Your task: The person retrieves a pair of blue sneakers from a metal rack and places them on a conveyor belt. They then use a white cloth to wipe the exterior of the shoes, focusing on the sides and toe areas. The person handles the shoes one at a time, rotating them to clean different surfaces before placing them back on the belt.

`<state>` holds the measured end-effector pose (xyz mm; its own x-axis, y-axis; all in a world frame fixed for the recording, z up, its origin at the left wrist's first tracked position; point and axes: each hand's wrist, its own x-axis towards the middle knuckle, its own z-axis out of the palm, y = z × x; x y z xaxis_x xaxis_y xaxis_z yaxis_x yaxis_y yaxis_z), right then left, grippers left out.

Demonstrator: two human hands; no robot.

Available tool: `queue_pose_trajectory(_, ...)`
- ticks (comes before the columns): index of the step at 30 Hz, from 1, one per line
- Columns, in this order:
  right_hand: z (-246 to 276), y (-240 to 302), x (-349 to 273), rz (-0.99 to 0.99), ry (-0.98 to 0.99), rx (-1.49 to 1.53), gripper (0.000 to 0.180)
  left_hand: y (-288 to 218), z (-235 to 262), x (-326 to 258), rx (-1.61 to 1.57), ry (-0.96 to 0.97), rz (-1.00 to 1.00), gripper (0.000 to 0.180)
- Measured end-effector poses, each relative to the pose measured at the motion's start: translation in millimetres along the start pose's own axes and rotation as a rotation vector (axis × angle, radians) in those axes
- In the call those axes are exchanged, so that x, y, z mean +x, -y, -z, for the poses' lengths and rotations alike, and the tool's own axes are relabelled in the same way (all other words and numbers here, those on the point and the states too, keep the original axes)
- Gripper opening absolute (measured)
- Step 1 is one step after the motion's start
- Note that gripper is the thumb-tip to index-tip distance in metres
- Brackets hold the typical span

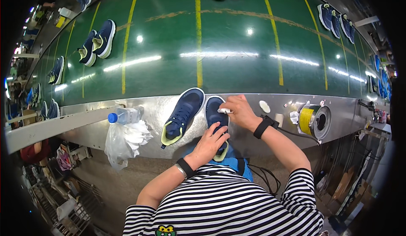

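Observation:
Two navy sneakers with white soles and pale green linings lie on the metal ledge before me. The left sneaker point(186, 111) stands by itself, toe pointing away. Over the laces and opening of the right sneaker point(214, 104) rests my left hand point(208, 143), fingers bent down onto it and hiding much of its upper. My right hand point(239, 112) pinches a small white cloth or tissue point(224, 110) against the side of this sneaker's toe. Both wrists carry black bands.
A green conveyor belt point(165, 75) with yellow lines carries more sneaker pairs point(97, 43). Left on the ledge are a water bottle point(127, 115) and a plastic bag point(116, 145) with white paper. To the right sit a round tin point(314, 121) and a white oval pad point(264, 106).

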<state>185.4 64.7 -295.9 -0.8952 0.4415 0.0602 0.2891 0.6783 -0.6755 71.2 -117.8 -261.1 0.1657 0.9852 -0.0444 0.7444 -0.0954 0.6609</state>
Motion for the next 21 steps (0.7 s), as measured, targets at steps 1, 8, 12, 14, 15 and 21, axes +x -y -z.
queue_pose_trajectory(1,1,3,2,-0.009,-0.073,0.023,0.024,0,-1,0,0.003,0.002,0.0,0.048)
queue_pose_trajectory(8,-5,-8,8,0.089,0.012,-0.037,0.023,0,0,1,-0.025,0.0,0.003,0.046)
queue_pose_trajectory(12,22,-3,-7,-0.18,0.13,0.15,0.019,0,-1,-1,-0.024,-0.022,-0.001,0.046)
queue_pose_trajectory(14,27,0,-13,-0.379,0.018,0.362,0.015,0,0,-2,-0.028,-0.016,-0.01,0.048)
queue_pose_trajectory(15,26,-1,-12,-0.287,-0.117,0.348,0.013,0,1,-1,-0.031,-0.019,-0.015,0.048)
queue_pose_trajectory(21,-12,15,-12,-0.27,-0.134,0.232,0.019,1,2,0,-0.023,0.001,-0.05,0.047)
